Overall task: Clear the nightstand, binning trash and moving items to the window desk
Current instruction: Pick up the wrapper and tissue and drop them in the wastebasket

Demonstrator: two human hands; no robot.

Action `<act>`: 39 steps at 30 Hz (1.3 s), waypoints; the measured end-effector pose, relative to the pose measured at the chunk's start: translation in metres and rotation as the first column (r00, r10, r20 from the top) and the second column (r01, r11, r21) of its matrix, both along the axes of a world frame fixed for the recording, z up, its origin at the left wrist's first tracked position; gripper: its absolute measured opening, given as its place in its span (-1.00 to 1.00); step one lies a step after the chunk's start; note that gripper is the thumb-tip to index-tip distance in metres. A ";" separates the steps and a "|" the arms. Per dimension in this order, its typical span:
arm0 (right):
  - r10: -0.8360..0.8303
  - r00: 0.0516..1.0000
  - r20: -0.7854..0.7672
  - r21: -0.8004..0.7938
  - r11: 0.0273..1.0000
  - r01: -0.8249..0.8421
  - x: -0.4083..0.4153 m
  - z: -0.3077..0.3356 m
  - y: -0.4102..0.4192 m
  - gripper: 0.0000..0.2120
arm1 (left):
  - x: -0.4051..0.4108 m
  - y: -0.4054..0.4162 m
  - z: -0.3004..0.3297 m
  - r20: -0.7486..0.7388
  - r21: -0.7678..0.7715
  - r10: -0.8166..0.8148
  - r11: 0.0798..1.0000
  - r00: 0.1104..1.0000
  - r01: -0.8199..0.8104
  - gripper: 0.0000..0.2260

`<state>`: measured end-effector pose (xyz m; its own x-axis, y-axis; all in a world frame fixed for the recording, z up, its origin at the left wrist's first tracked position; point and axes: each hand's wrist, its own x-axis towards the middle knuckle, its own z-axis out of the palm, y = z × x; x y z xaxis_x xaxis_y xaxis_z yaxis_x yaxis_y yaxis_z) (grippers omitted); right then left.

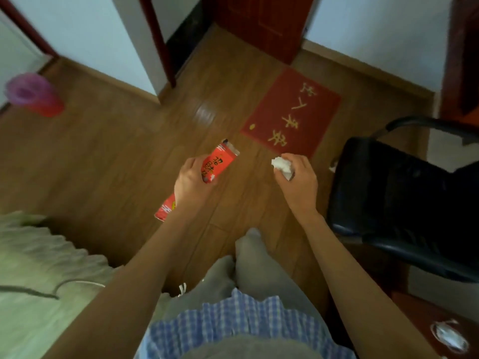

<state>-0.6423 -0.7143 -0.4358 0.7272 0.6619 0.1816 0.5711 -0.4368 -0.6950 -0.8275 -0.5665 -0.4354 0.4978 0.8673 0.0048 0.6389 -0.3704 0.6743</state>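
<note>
My left hand (pixel 190 181) grips a long red carton (pixel 219 158) with printed characters, held out over the wooden floor; its lower end shows below my wrist. My right hand (pixel 300 177) is closed around a crumpled white tissue (pixel 281 164), which pokes out past my fingers. A red waste bin with a purple liner (pixel 33 97) stands on the floor at the far left, well away from both hands. The image is blurred.
A black office chair (pixel 404 203) stands close on the right. A red doormat (pixel 290 112) lies ahead before a red-brown door (pixel 261 24). A bed with pale bedding (pixel 39 268) is at the lower left. A dark red wooden surface (pixel 414 320) with a round object sits at the lower right.
</note>
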 end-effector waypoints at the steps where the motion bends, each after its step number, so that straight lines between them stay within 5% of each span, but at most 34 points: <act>1: 0.043 0.999 0.000 0.003 0.999 -0.043 0.000 0.000 0.017 -0.71 | -0.006 0.009 0.000 -0.007 0.000 0.045 0.999 0.999 -0.045 -0.49; 12: 0.416 0.909 -0.040 0.031 0.909 -0.415 0.037 0.007 0.226 -0.71 | -0.012 0.121 0.008 -0.025 -0.034 0.460 0.887 0.888 -0.461 -0.47; 21: 0.699 0.715 0.010 0.022 0.715 -0.699 0.042 0.015 0.360 -0.69 | -0.015 0.186 0.016 -0.024 -0.020 0.676 0.736 0.736 -0.677 -0.46; 39: 0.847 0.528 0.060 0.031 0.527 -0.849 -0.084 0.017 0.644 -0.70 | -0.117 0.427 0.019 0.026 -0.030 0.827 0.562 0.562 -0.826 -0.49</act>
<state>-0.7262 -0.0703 -0.4185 -0.1789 0.9529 0.2450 0.6766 0.2999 -0.6725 -0.9440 -0.1398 -0.4160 -0.4374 0.8992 -0.0083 0.6384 0.3170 0.7014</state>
